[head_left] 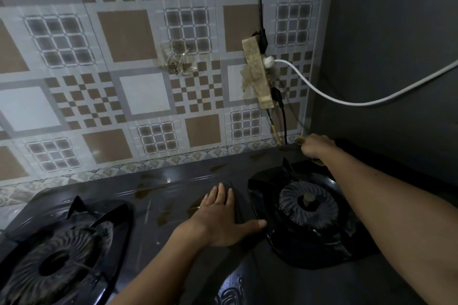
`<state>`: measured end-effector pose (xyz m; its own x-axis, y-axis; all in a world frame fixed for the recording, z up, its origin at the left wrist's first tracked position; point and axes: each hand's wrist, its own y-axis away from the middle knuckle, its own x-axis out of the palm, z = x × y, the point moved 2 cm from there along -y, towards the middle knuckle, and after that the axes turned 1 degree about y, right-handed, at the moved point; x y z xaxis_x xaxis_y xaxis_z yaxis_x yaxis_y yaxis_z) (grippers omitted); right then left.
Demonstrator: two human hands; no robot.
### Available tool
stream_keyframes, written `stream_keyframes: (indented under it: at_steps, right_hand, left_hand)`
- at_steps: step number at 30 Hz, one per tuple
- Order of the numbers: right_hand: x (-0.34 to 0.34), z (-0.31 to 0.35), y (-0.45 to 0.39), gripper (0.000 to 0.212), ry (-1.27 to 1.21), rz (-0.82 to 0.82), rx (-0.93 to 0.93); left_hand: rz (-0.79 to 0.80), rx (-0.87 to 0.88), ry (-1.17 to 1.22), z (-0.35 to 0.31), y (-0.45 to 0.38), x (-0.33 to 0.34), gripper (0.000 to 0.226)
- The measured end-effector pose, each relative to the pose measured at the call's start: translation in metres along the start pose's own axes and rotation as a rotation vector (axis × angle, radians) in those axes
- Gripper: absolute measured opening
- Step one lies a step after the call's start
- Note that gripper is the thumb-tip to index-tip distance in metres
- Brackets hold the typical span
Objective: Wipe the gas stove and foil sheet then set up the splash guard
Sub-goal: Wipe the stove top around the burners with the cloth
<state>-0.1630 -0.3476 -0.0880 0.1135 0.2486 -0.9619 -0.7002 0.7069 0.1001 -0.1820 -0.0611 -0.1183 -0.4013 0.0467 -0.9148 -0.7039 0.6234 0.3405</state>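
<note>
Left fingers: left hand (219, 215) lies flat on the gas stove (173, 195) between the burners, fingers together, thumb out toward the right burner (308, 202).
Right fingers: right hand (316, 146) curled at the stove's back right corner, gripping something brownish; what it is, cannot tell.
Stove top: wet, brown smears.
Writing: none readable; embossed ornament at the front edge.
Wall: power strip (257, 73) taped to the tiles (128, 37).

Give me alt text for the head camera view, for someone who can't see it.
A person's left hand rests flat on a dark two-burner gas stove between the burners, while the right hand grips something at the stove's back right corner. Behind is a patterned tiled wall with a power strip taped on.
</note>
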Motion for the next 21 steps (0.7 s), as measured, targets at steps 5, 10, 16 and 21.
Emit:
stream_keyframes:
  at_steps: [5, 10, 16, 21]
  right_hand:
    - [0.002, 0.005, -0.001, 0.041, 0.017, 0.019, 0.014]
    - [0.013, 0.071, 0.019, 0.041, 0.011, 0.132, -0.201]
    - [0.017, 0.142, 0.048, 0.045, 0.028, 0.259, -0.314]
    - [0.019, 0.143, 0.061, 0.038, 0.072, 0.233, -0.314]
  left_hand:
    - [0.005, 0.002, 0.002, -0.001, 0.001, 0.000, 0.111]
    - [0.004, 0.012, 0.003, 0.000, 0.001, -0.001, 0.110]
    - [0.015, 0.002, 0.038, 0.005, -0.003, -0.003, 0.108]
    - [-0.015, 0.024, 0.111, 0.005, 0.001, -0.008, 0.106]
